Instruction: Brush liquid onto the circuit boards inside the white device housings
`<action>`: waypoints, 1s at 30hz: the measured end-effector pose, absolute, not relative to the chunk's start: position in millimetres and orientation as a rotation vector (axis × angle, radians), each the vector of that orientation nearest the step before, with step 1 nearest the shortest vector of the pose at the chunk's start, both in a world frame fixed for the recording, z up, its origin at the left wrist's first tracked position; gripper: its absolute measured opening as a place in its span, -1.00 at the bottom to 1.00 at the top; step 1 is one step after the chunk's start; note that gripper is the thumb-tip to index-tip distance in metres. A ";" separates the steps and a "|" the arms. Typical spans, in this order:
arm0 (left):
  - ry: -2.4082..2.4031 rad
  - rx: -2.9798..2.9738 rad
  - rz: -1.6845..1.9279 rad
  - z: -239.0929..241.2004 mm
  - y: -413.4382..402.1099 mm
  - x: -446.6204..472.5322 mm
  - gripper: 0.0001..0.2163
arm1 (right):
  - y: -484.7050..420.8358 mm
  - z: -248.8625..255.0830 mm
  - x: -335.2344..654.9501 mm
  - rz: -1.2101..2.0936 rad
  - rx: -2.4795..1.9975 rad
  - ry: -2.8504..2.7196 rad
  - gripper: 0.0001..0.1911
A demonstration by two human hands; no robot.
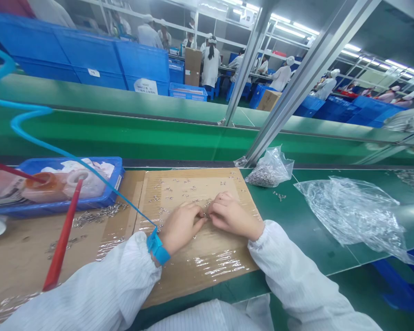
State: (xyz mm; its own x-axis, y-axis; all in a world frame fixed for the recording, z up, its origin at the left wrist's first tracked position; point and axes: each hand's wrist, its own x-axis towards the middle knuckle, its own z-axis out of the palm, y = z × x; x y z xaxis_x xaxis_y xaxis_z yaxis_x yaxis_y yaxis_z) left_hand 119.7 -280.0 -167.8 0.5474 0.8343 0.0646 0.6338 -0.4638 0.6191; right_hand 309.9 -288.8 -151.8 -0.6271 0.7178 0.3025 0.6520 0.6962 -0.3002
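Note:
My left hand (181, 225) and my right hand (230, 214) rest close together on a tape-covered cardboard sheet (207, 257), fingertips almost touching. Both have fingers curled and pinched over tiny metal parts (193, 201) scattered across the sheet; what each pinch holds is too small to name. A blue wrist strap (158, 248) sits on my left wrist, its blue coiled cord (31, 124) running up and left. White sleeves cover both arms.
A blue tray (106, 198) of white items stands at the left, crossed by a red rod (60, 243). A small bag of metal parts (269, 170) and crumpled clear plastic (359, 211) lie right. Green conveyor (124, 138) and metal posts (296, 87) behind; workers farther back.

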 end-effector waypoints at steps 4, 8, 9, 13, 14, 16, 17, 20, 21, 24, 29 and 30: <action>1.188 2.202 0.502 -165.1 -279.6 119.3 -0.89 | -287.1 -152.2 311.8 0.299 -1.089 -2.405 -0.91; 1.229 2.193 0.460 -162.7 -279.9 119.2 -0.89 | -279.1 -149.2 319.7 0.172 -1.403 -2.292 -0.92; 1.240 2.193 0.452 -162.2 -279.9 119.3 -0.89 | -276.1 -148.8 322.3 0.130 -1.484 -2.268 -0.93; 1.251 2.161 0.474 -161.5 -279.8 120.1 -0.89 | -264.7 -152.4 328.6 0.052 -1.620 -2.224 -0.94; 1.250 2.147 0.485 -161.6 -279.8 120.3 -0.89 | -262.4 -154.3 328.4 0.049 -1.628 -2.231 -0.94; 1.241 2.115 0.513 -162.1 -279.6 120.5 -0.89 | -258.4 -158.5 326.5 0.045 -1.636 -2.256 -0.93; 1.235 2.097 0.529 -162.4 -279.4 120.6 -0.89 | -256.8 -160.3 325.2 0.044 -1.640 -2.268 -0.92; 1.210 2.017 0.584 -163.2 -278.7 120.6 -0.89 | -254.7 -161.6 321.8 0.043 -1.653 -2.291 -0.90; 1.206 1.985 0.603 -163.3 -278.4 120.5 -0.88 | -255.6 -160.1 321.0 0.044 -1.653 -2.292 -0.90; 1.213 1.913 0.669 -162.9 -277.6 120.0 -0.88 | -264.4 -151.0 318.6 0.048 -1.627 -2.283 -0.89; 1.216 1.841 0.788 -161.8 -276.3 119.8 -0.86 | -285.1 -140.6 309.7 0.344 -1.318 -2.313 -0.89; 1.204 1.824 0.809 -161.6 -276.1 119.9 -0.85 | -287.2 -141.3 307.9 0.400 -1.282 -2.312 -0.87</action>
